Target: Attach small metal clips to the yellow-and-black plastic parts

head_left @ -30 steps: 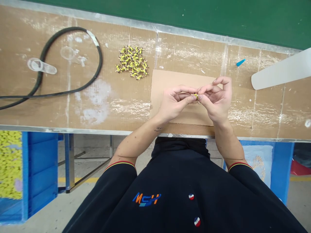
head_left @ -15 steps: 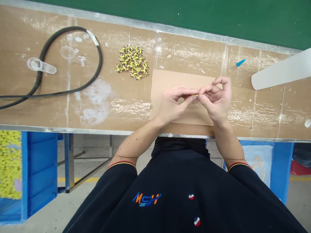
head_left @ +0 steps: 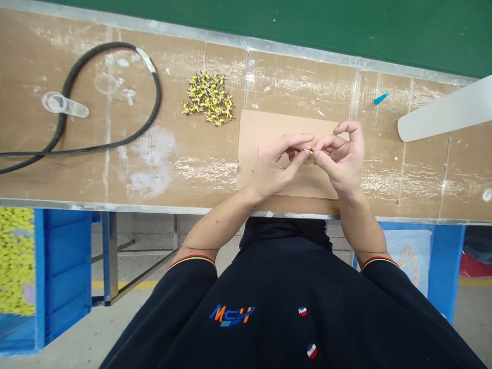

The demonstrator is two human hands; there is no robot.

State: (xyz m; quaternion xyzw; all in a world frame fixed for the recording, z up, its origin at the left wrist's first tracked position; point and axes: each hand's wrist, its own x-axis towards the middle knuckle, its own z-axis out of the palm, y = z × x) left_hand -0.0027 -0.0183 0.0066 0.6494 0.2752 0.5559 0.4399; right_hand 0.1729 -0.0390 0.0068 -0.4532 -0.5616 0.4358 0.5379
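Note:
Between my fingertips is a small yellow figure [head_left: 310, 152] with dark parts, too small to make out fully. My left hand [head_left: 279, 161] pinches it from the left with thumb and fingers. From the right, my right hand [head_left: 342, 159] closes thumb and index finger on its other side, with the outer fingers curled up. Both hands hover over a flat cardboard sheet [head_left: 253, 133] near the table's front edge. To the left of the sheet lies a loose pile of similar small yellow-and-dark figures [head_left: 211, 97].
A black cable [head_left: 159, 97] loops across the table's left side, near a clear plastic piece [head_left: 73, 106]. At right lie a blue pointed cap [head_left: 381, 99] and a long white object [head_left: 442, 115]. Below the table stand a blue bin [head_left: 63, 277] of yellow pieces and another blue container [head_left: 446, 271].
The yellow figure has turned between my fingertips, so its dark part now shows. My left index finger has lifted slightly away from it. Both hands stay in nearly the same place.

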